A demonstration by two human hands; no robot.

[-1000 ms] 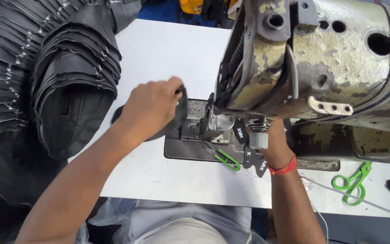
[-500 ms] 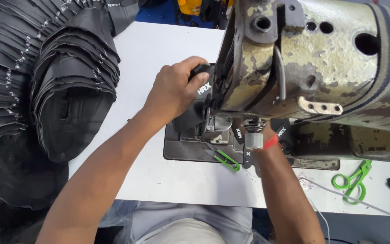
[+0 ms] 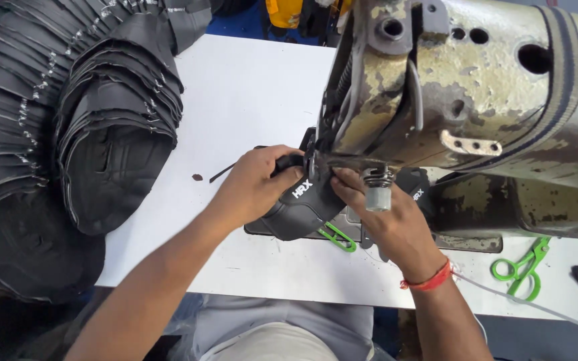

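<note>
Left hand [image 3: 259, 187] has its fingers curled and pinching the upper edge of the black shoe-upper piece [image 3: 302, 207] — thumb on top, the rest tucked out of sight. Right hand [image 3: 386, 217] comes in from five o'clock, fingers pressed together flat on the same piece just beside the presser foot [image 3: 377, 194]. The piece sits between the two hands, touching both, directly under the head of the worn, paint-chipped sewing machine [image 3: 463, 100]. Its long axis runs roughly from eight o'clock to two o'clock, the curved dark end toward the left hand, which grips more of it. It looks smooth, matte black, with small white lettering. Outward now: green thread snips [image 3: 336, 235] at six o'clock of the piece, green scissors [image 3: 523, 267] far at four o'clock, and a big fanned stack of black uppers [image 3: 88, 134] at nine o'clock on the white table [image 3: 249, 93].
</note>
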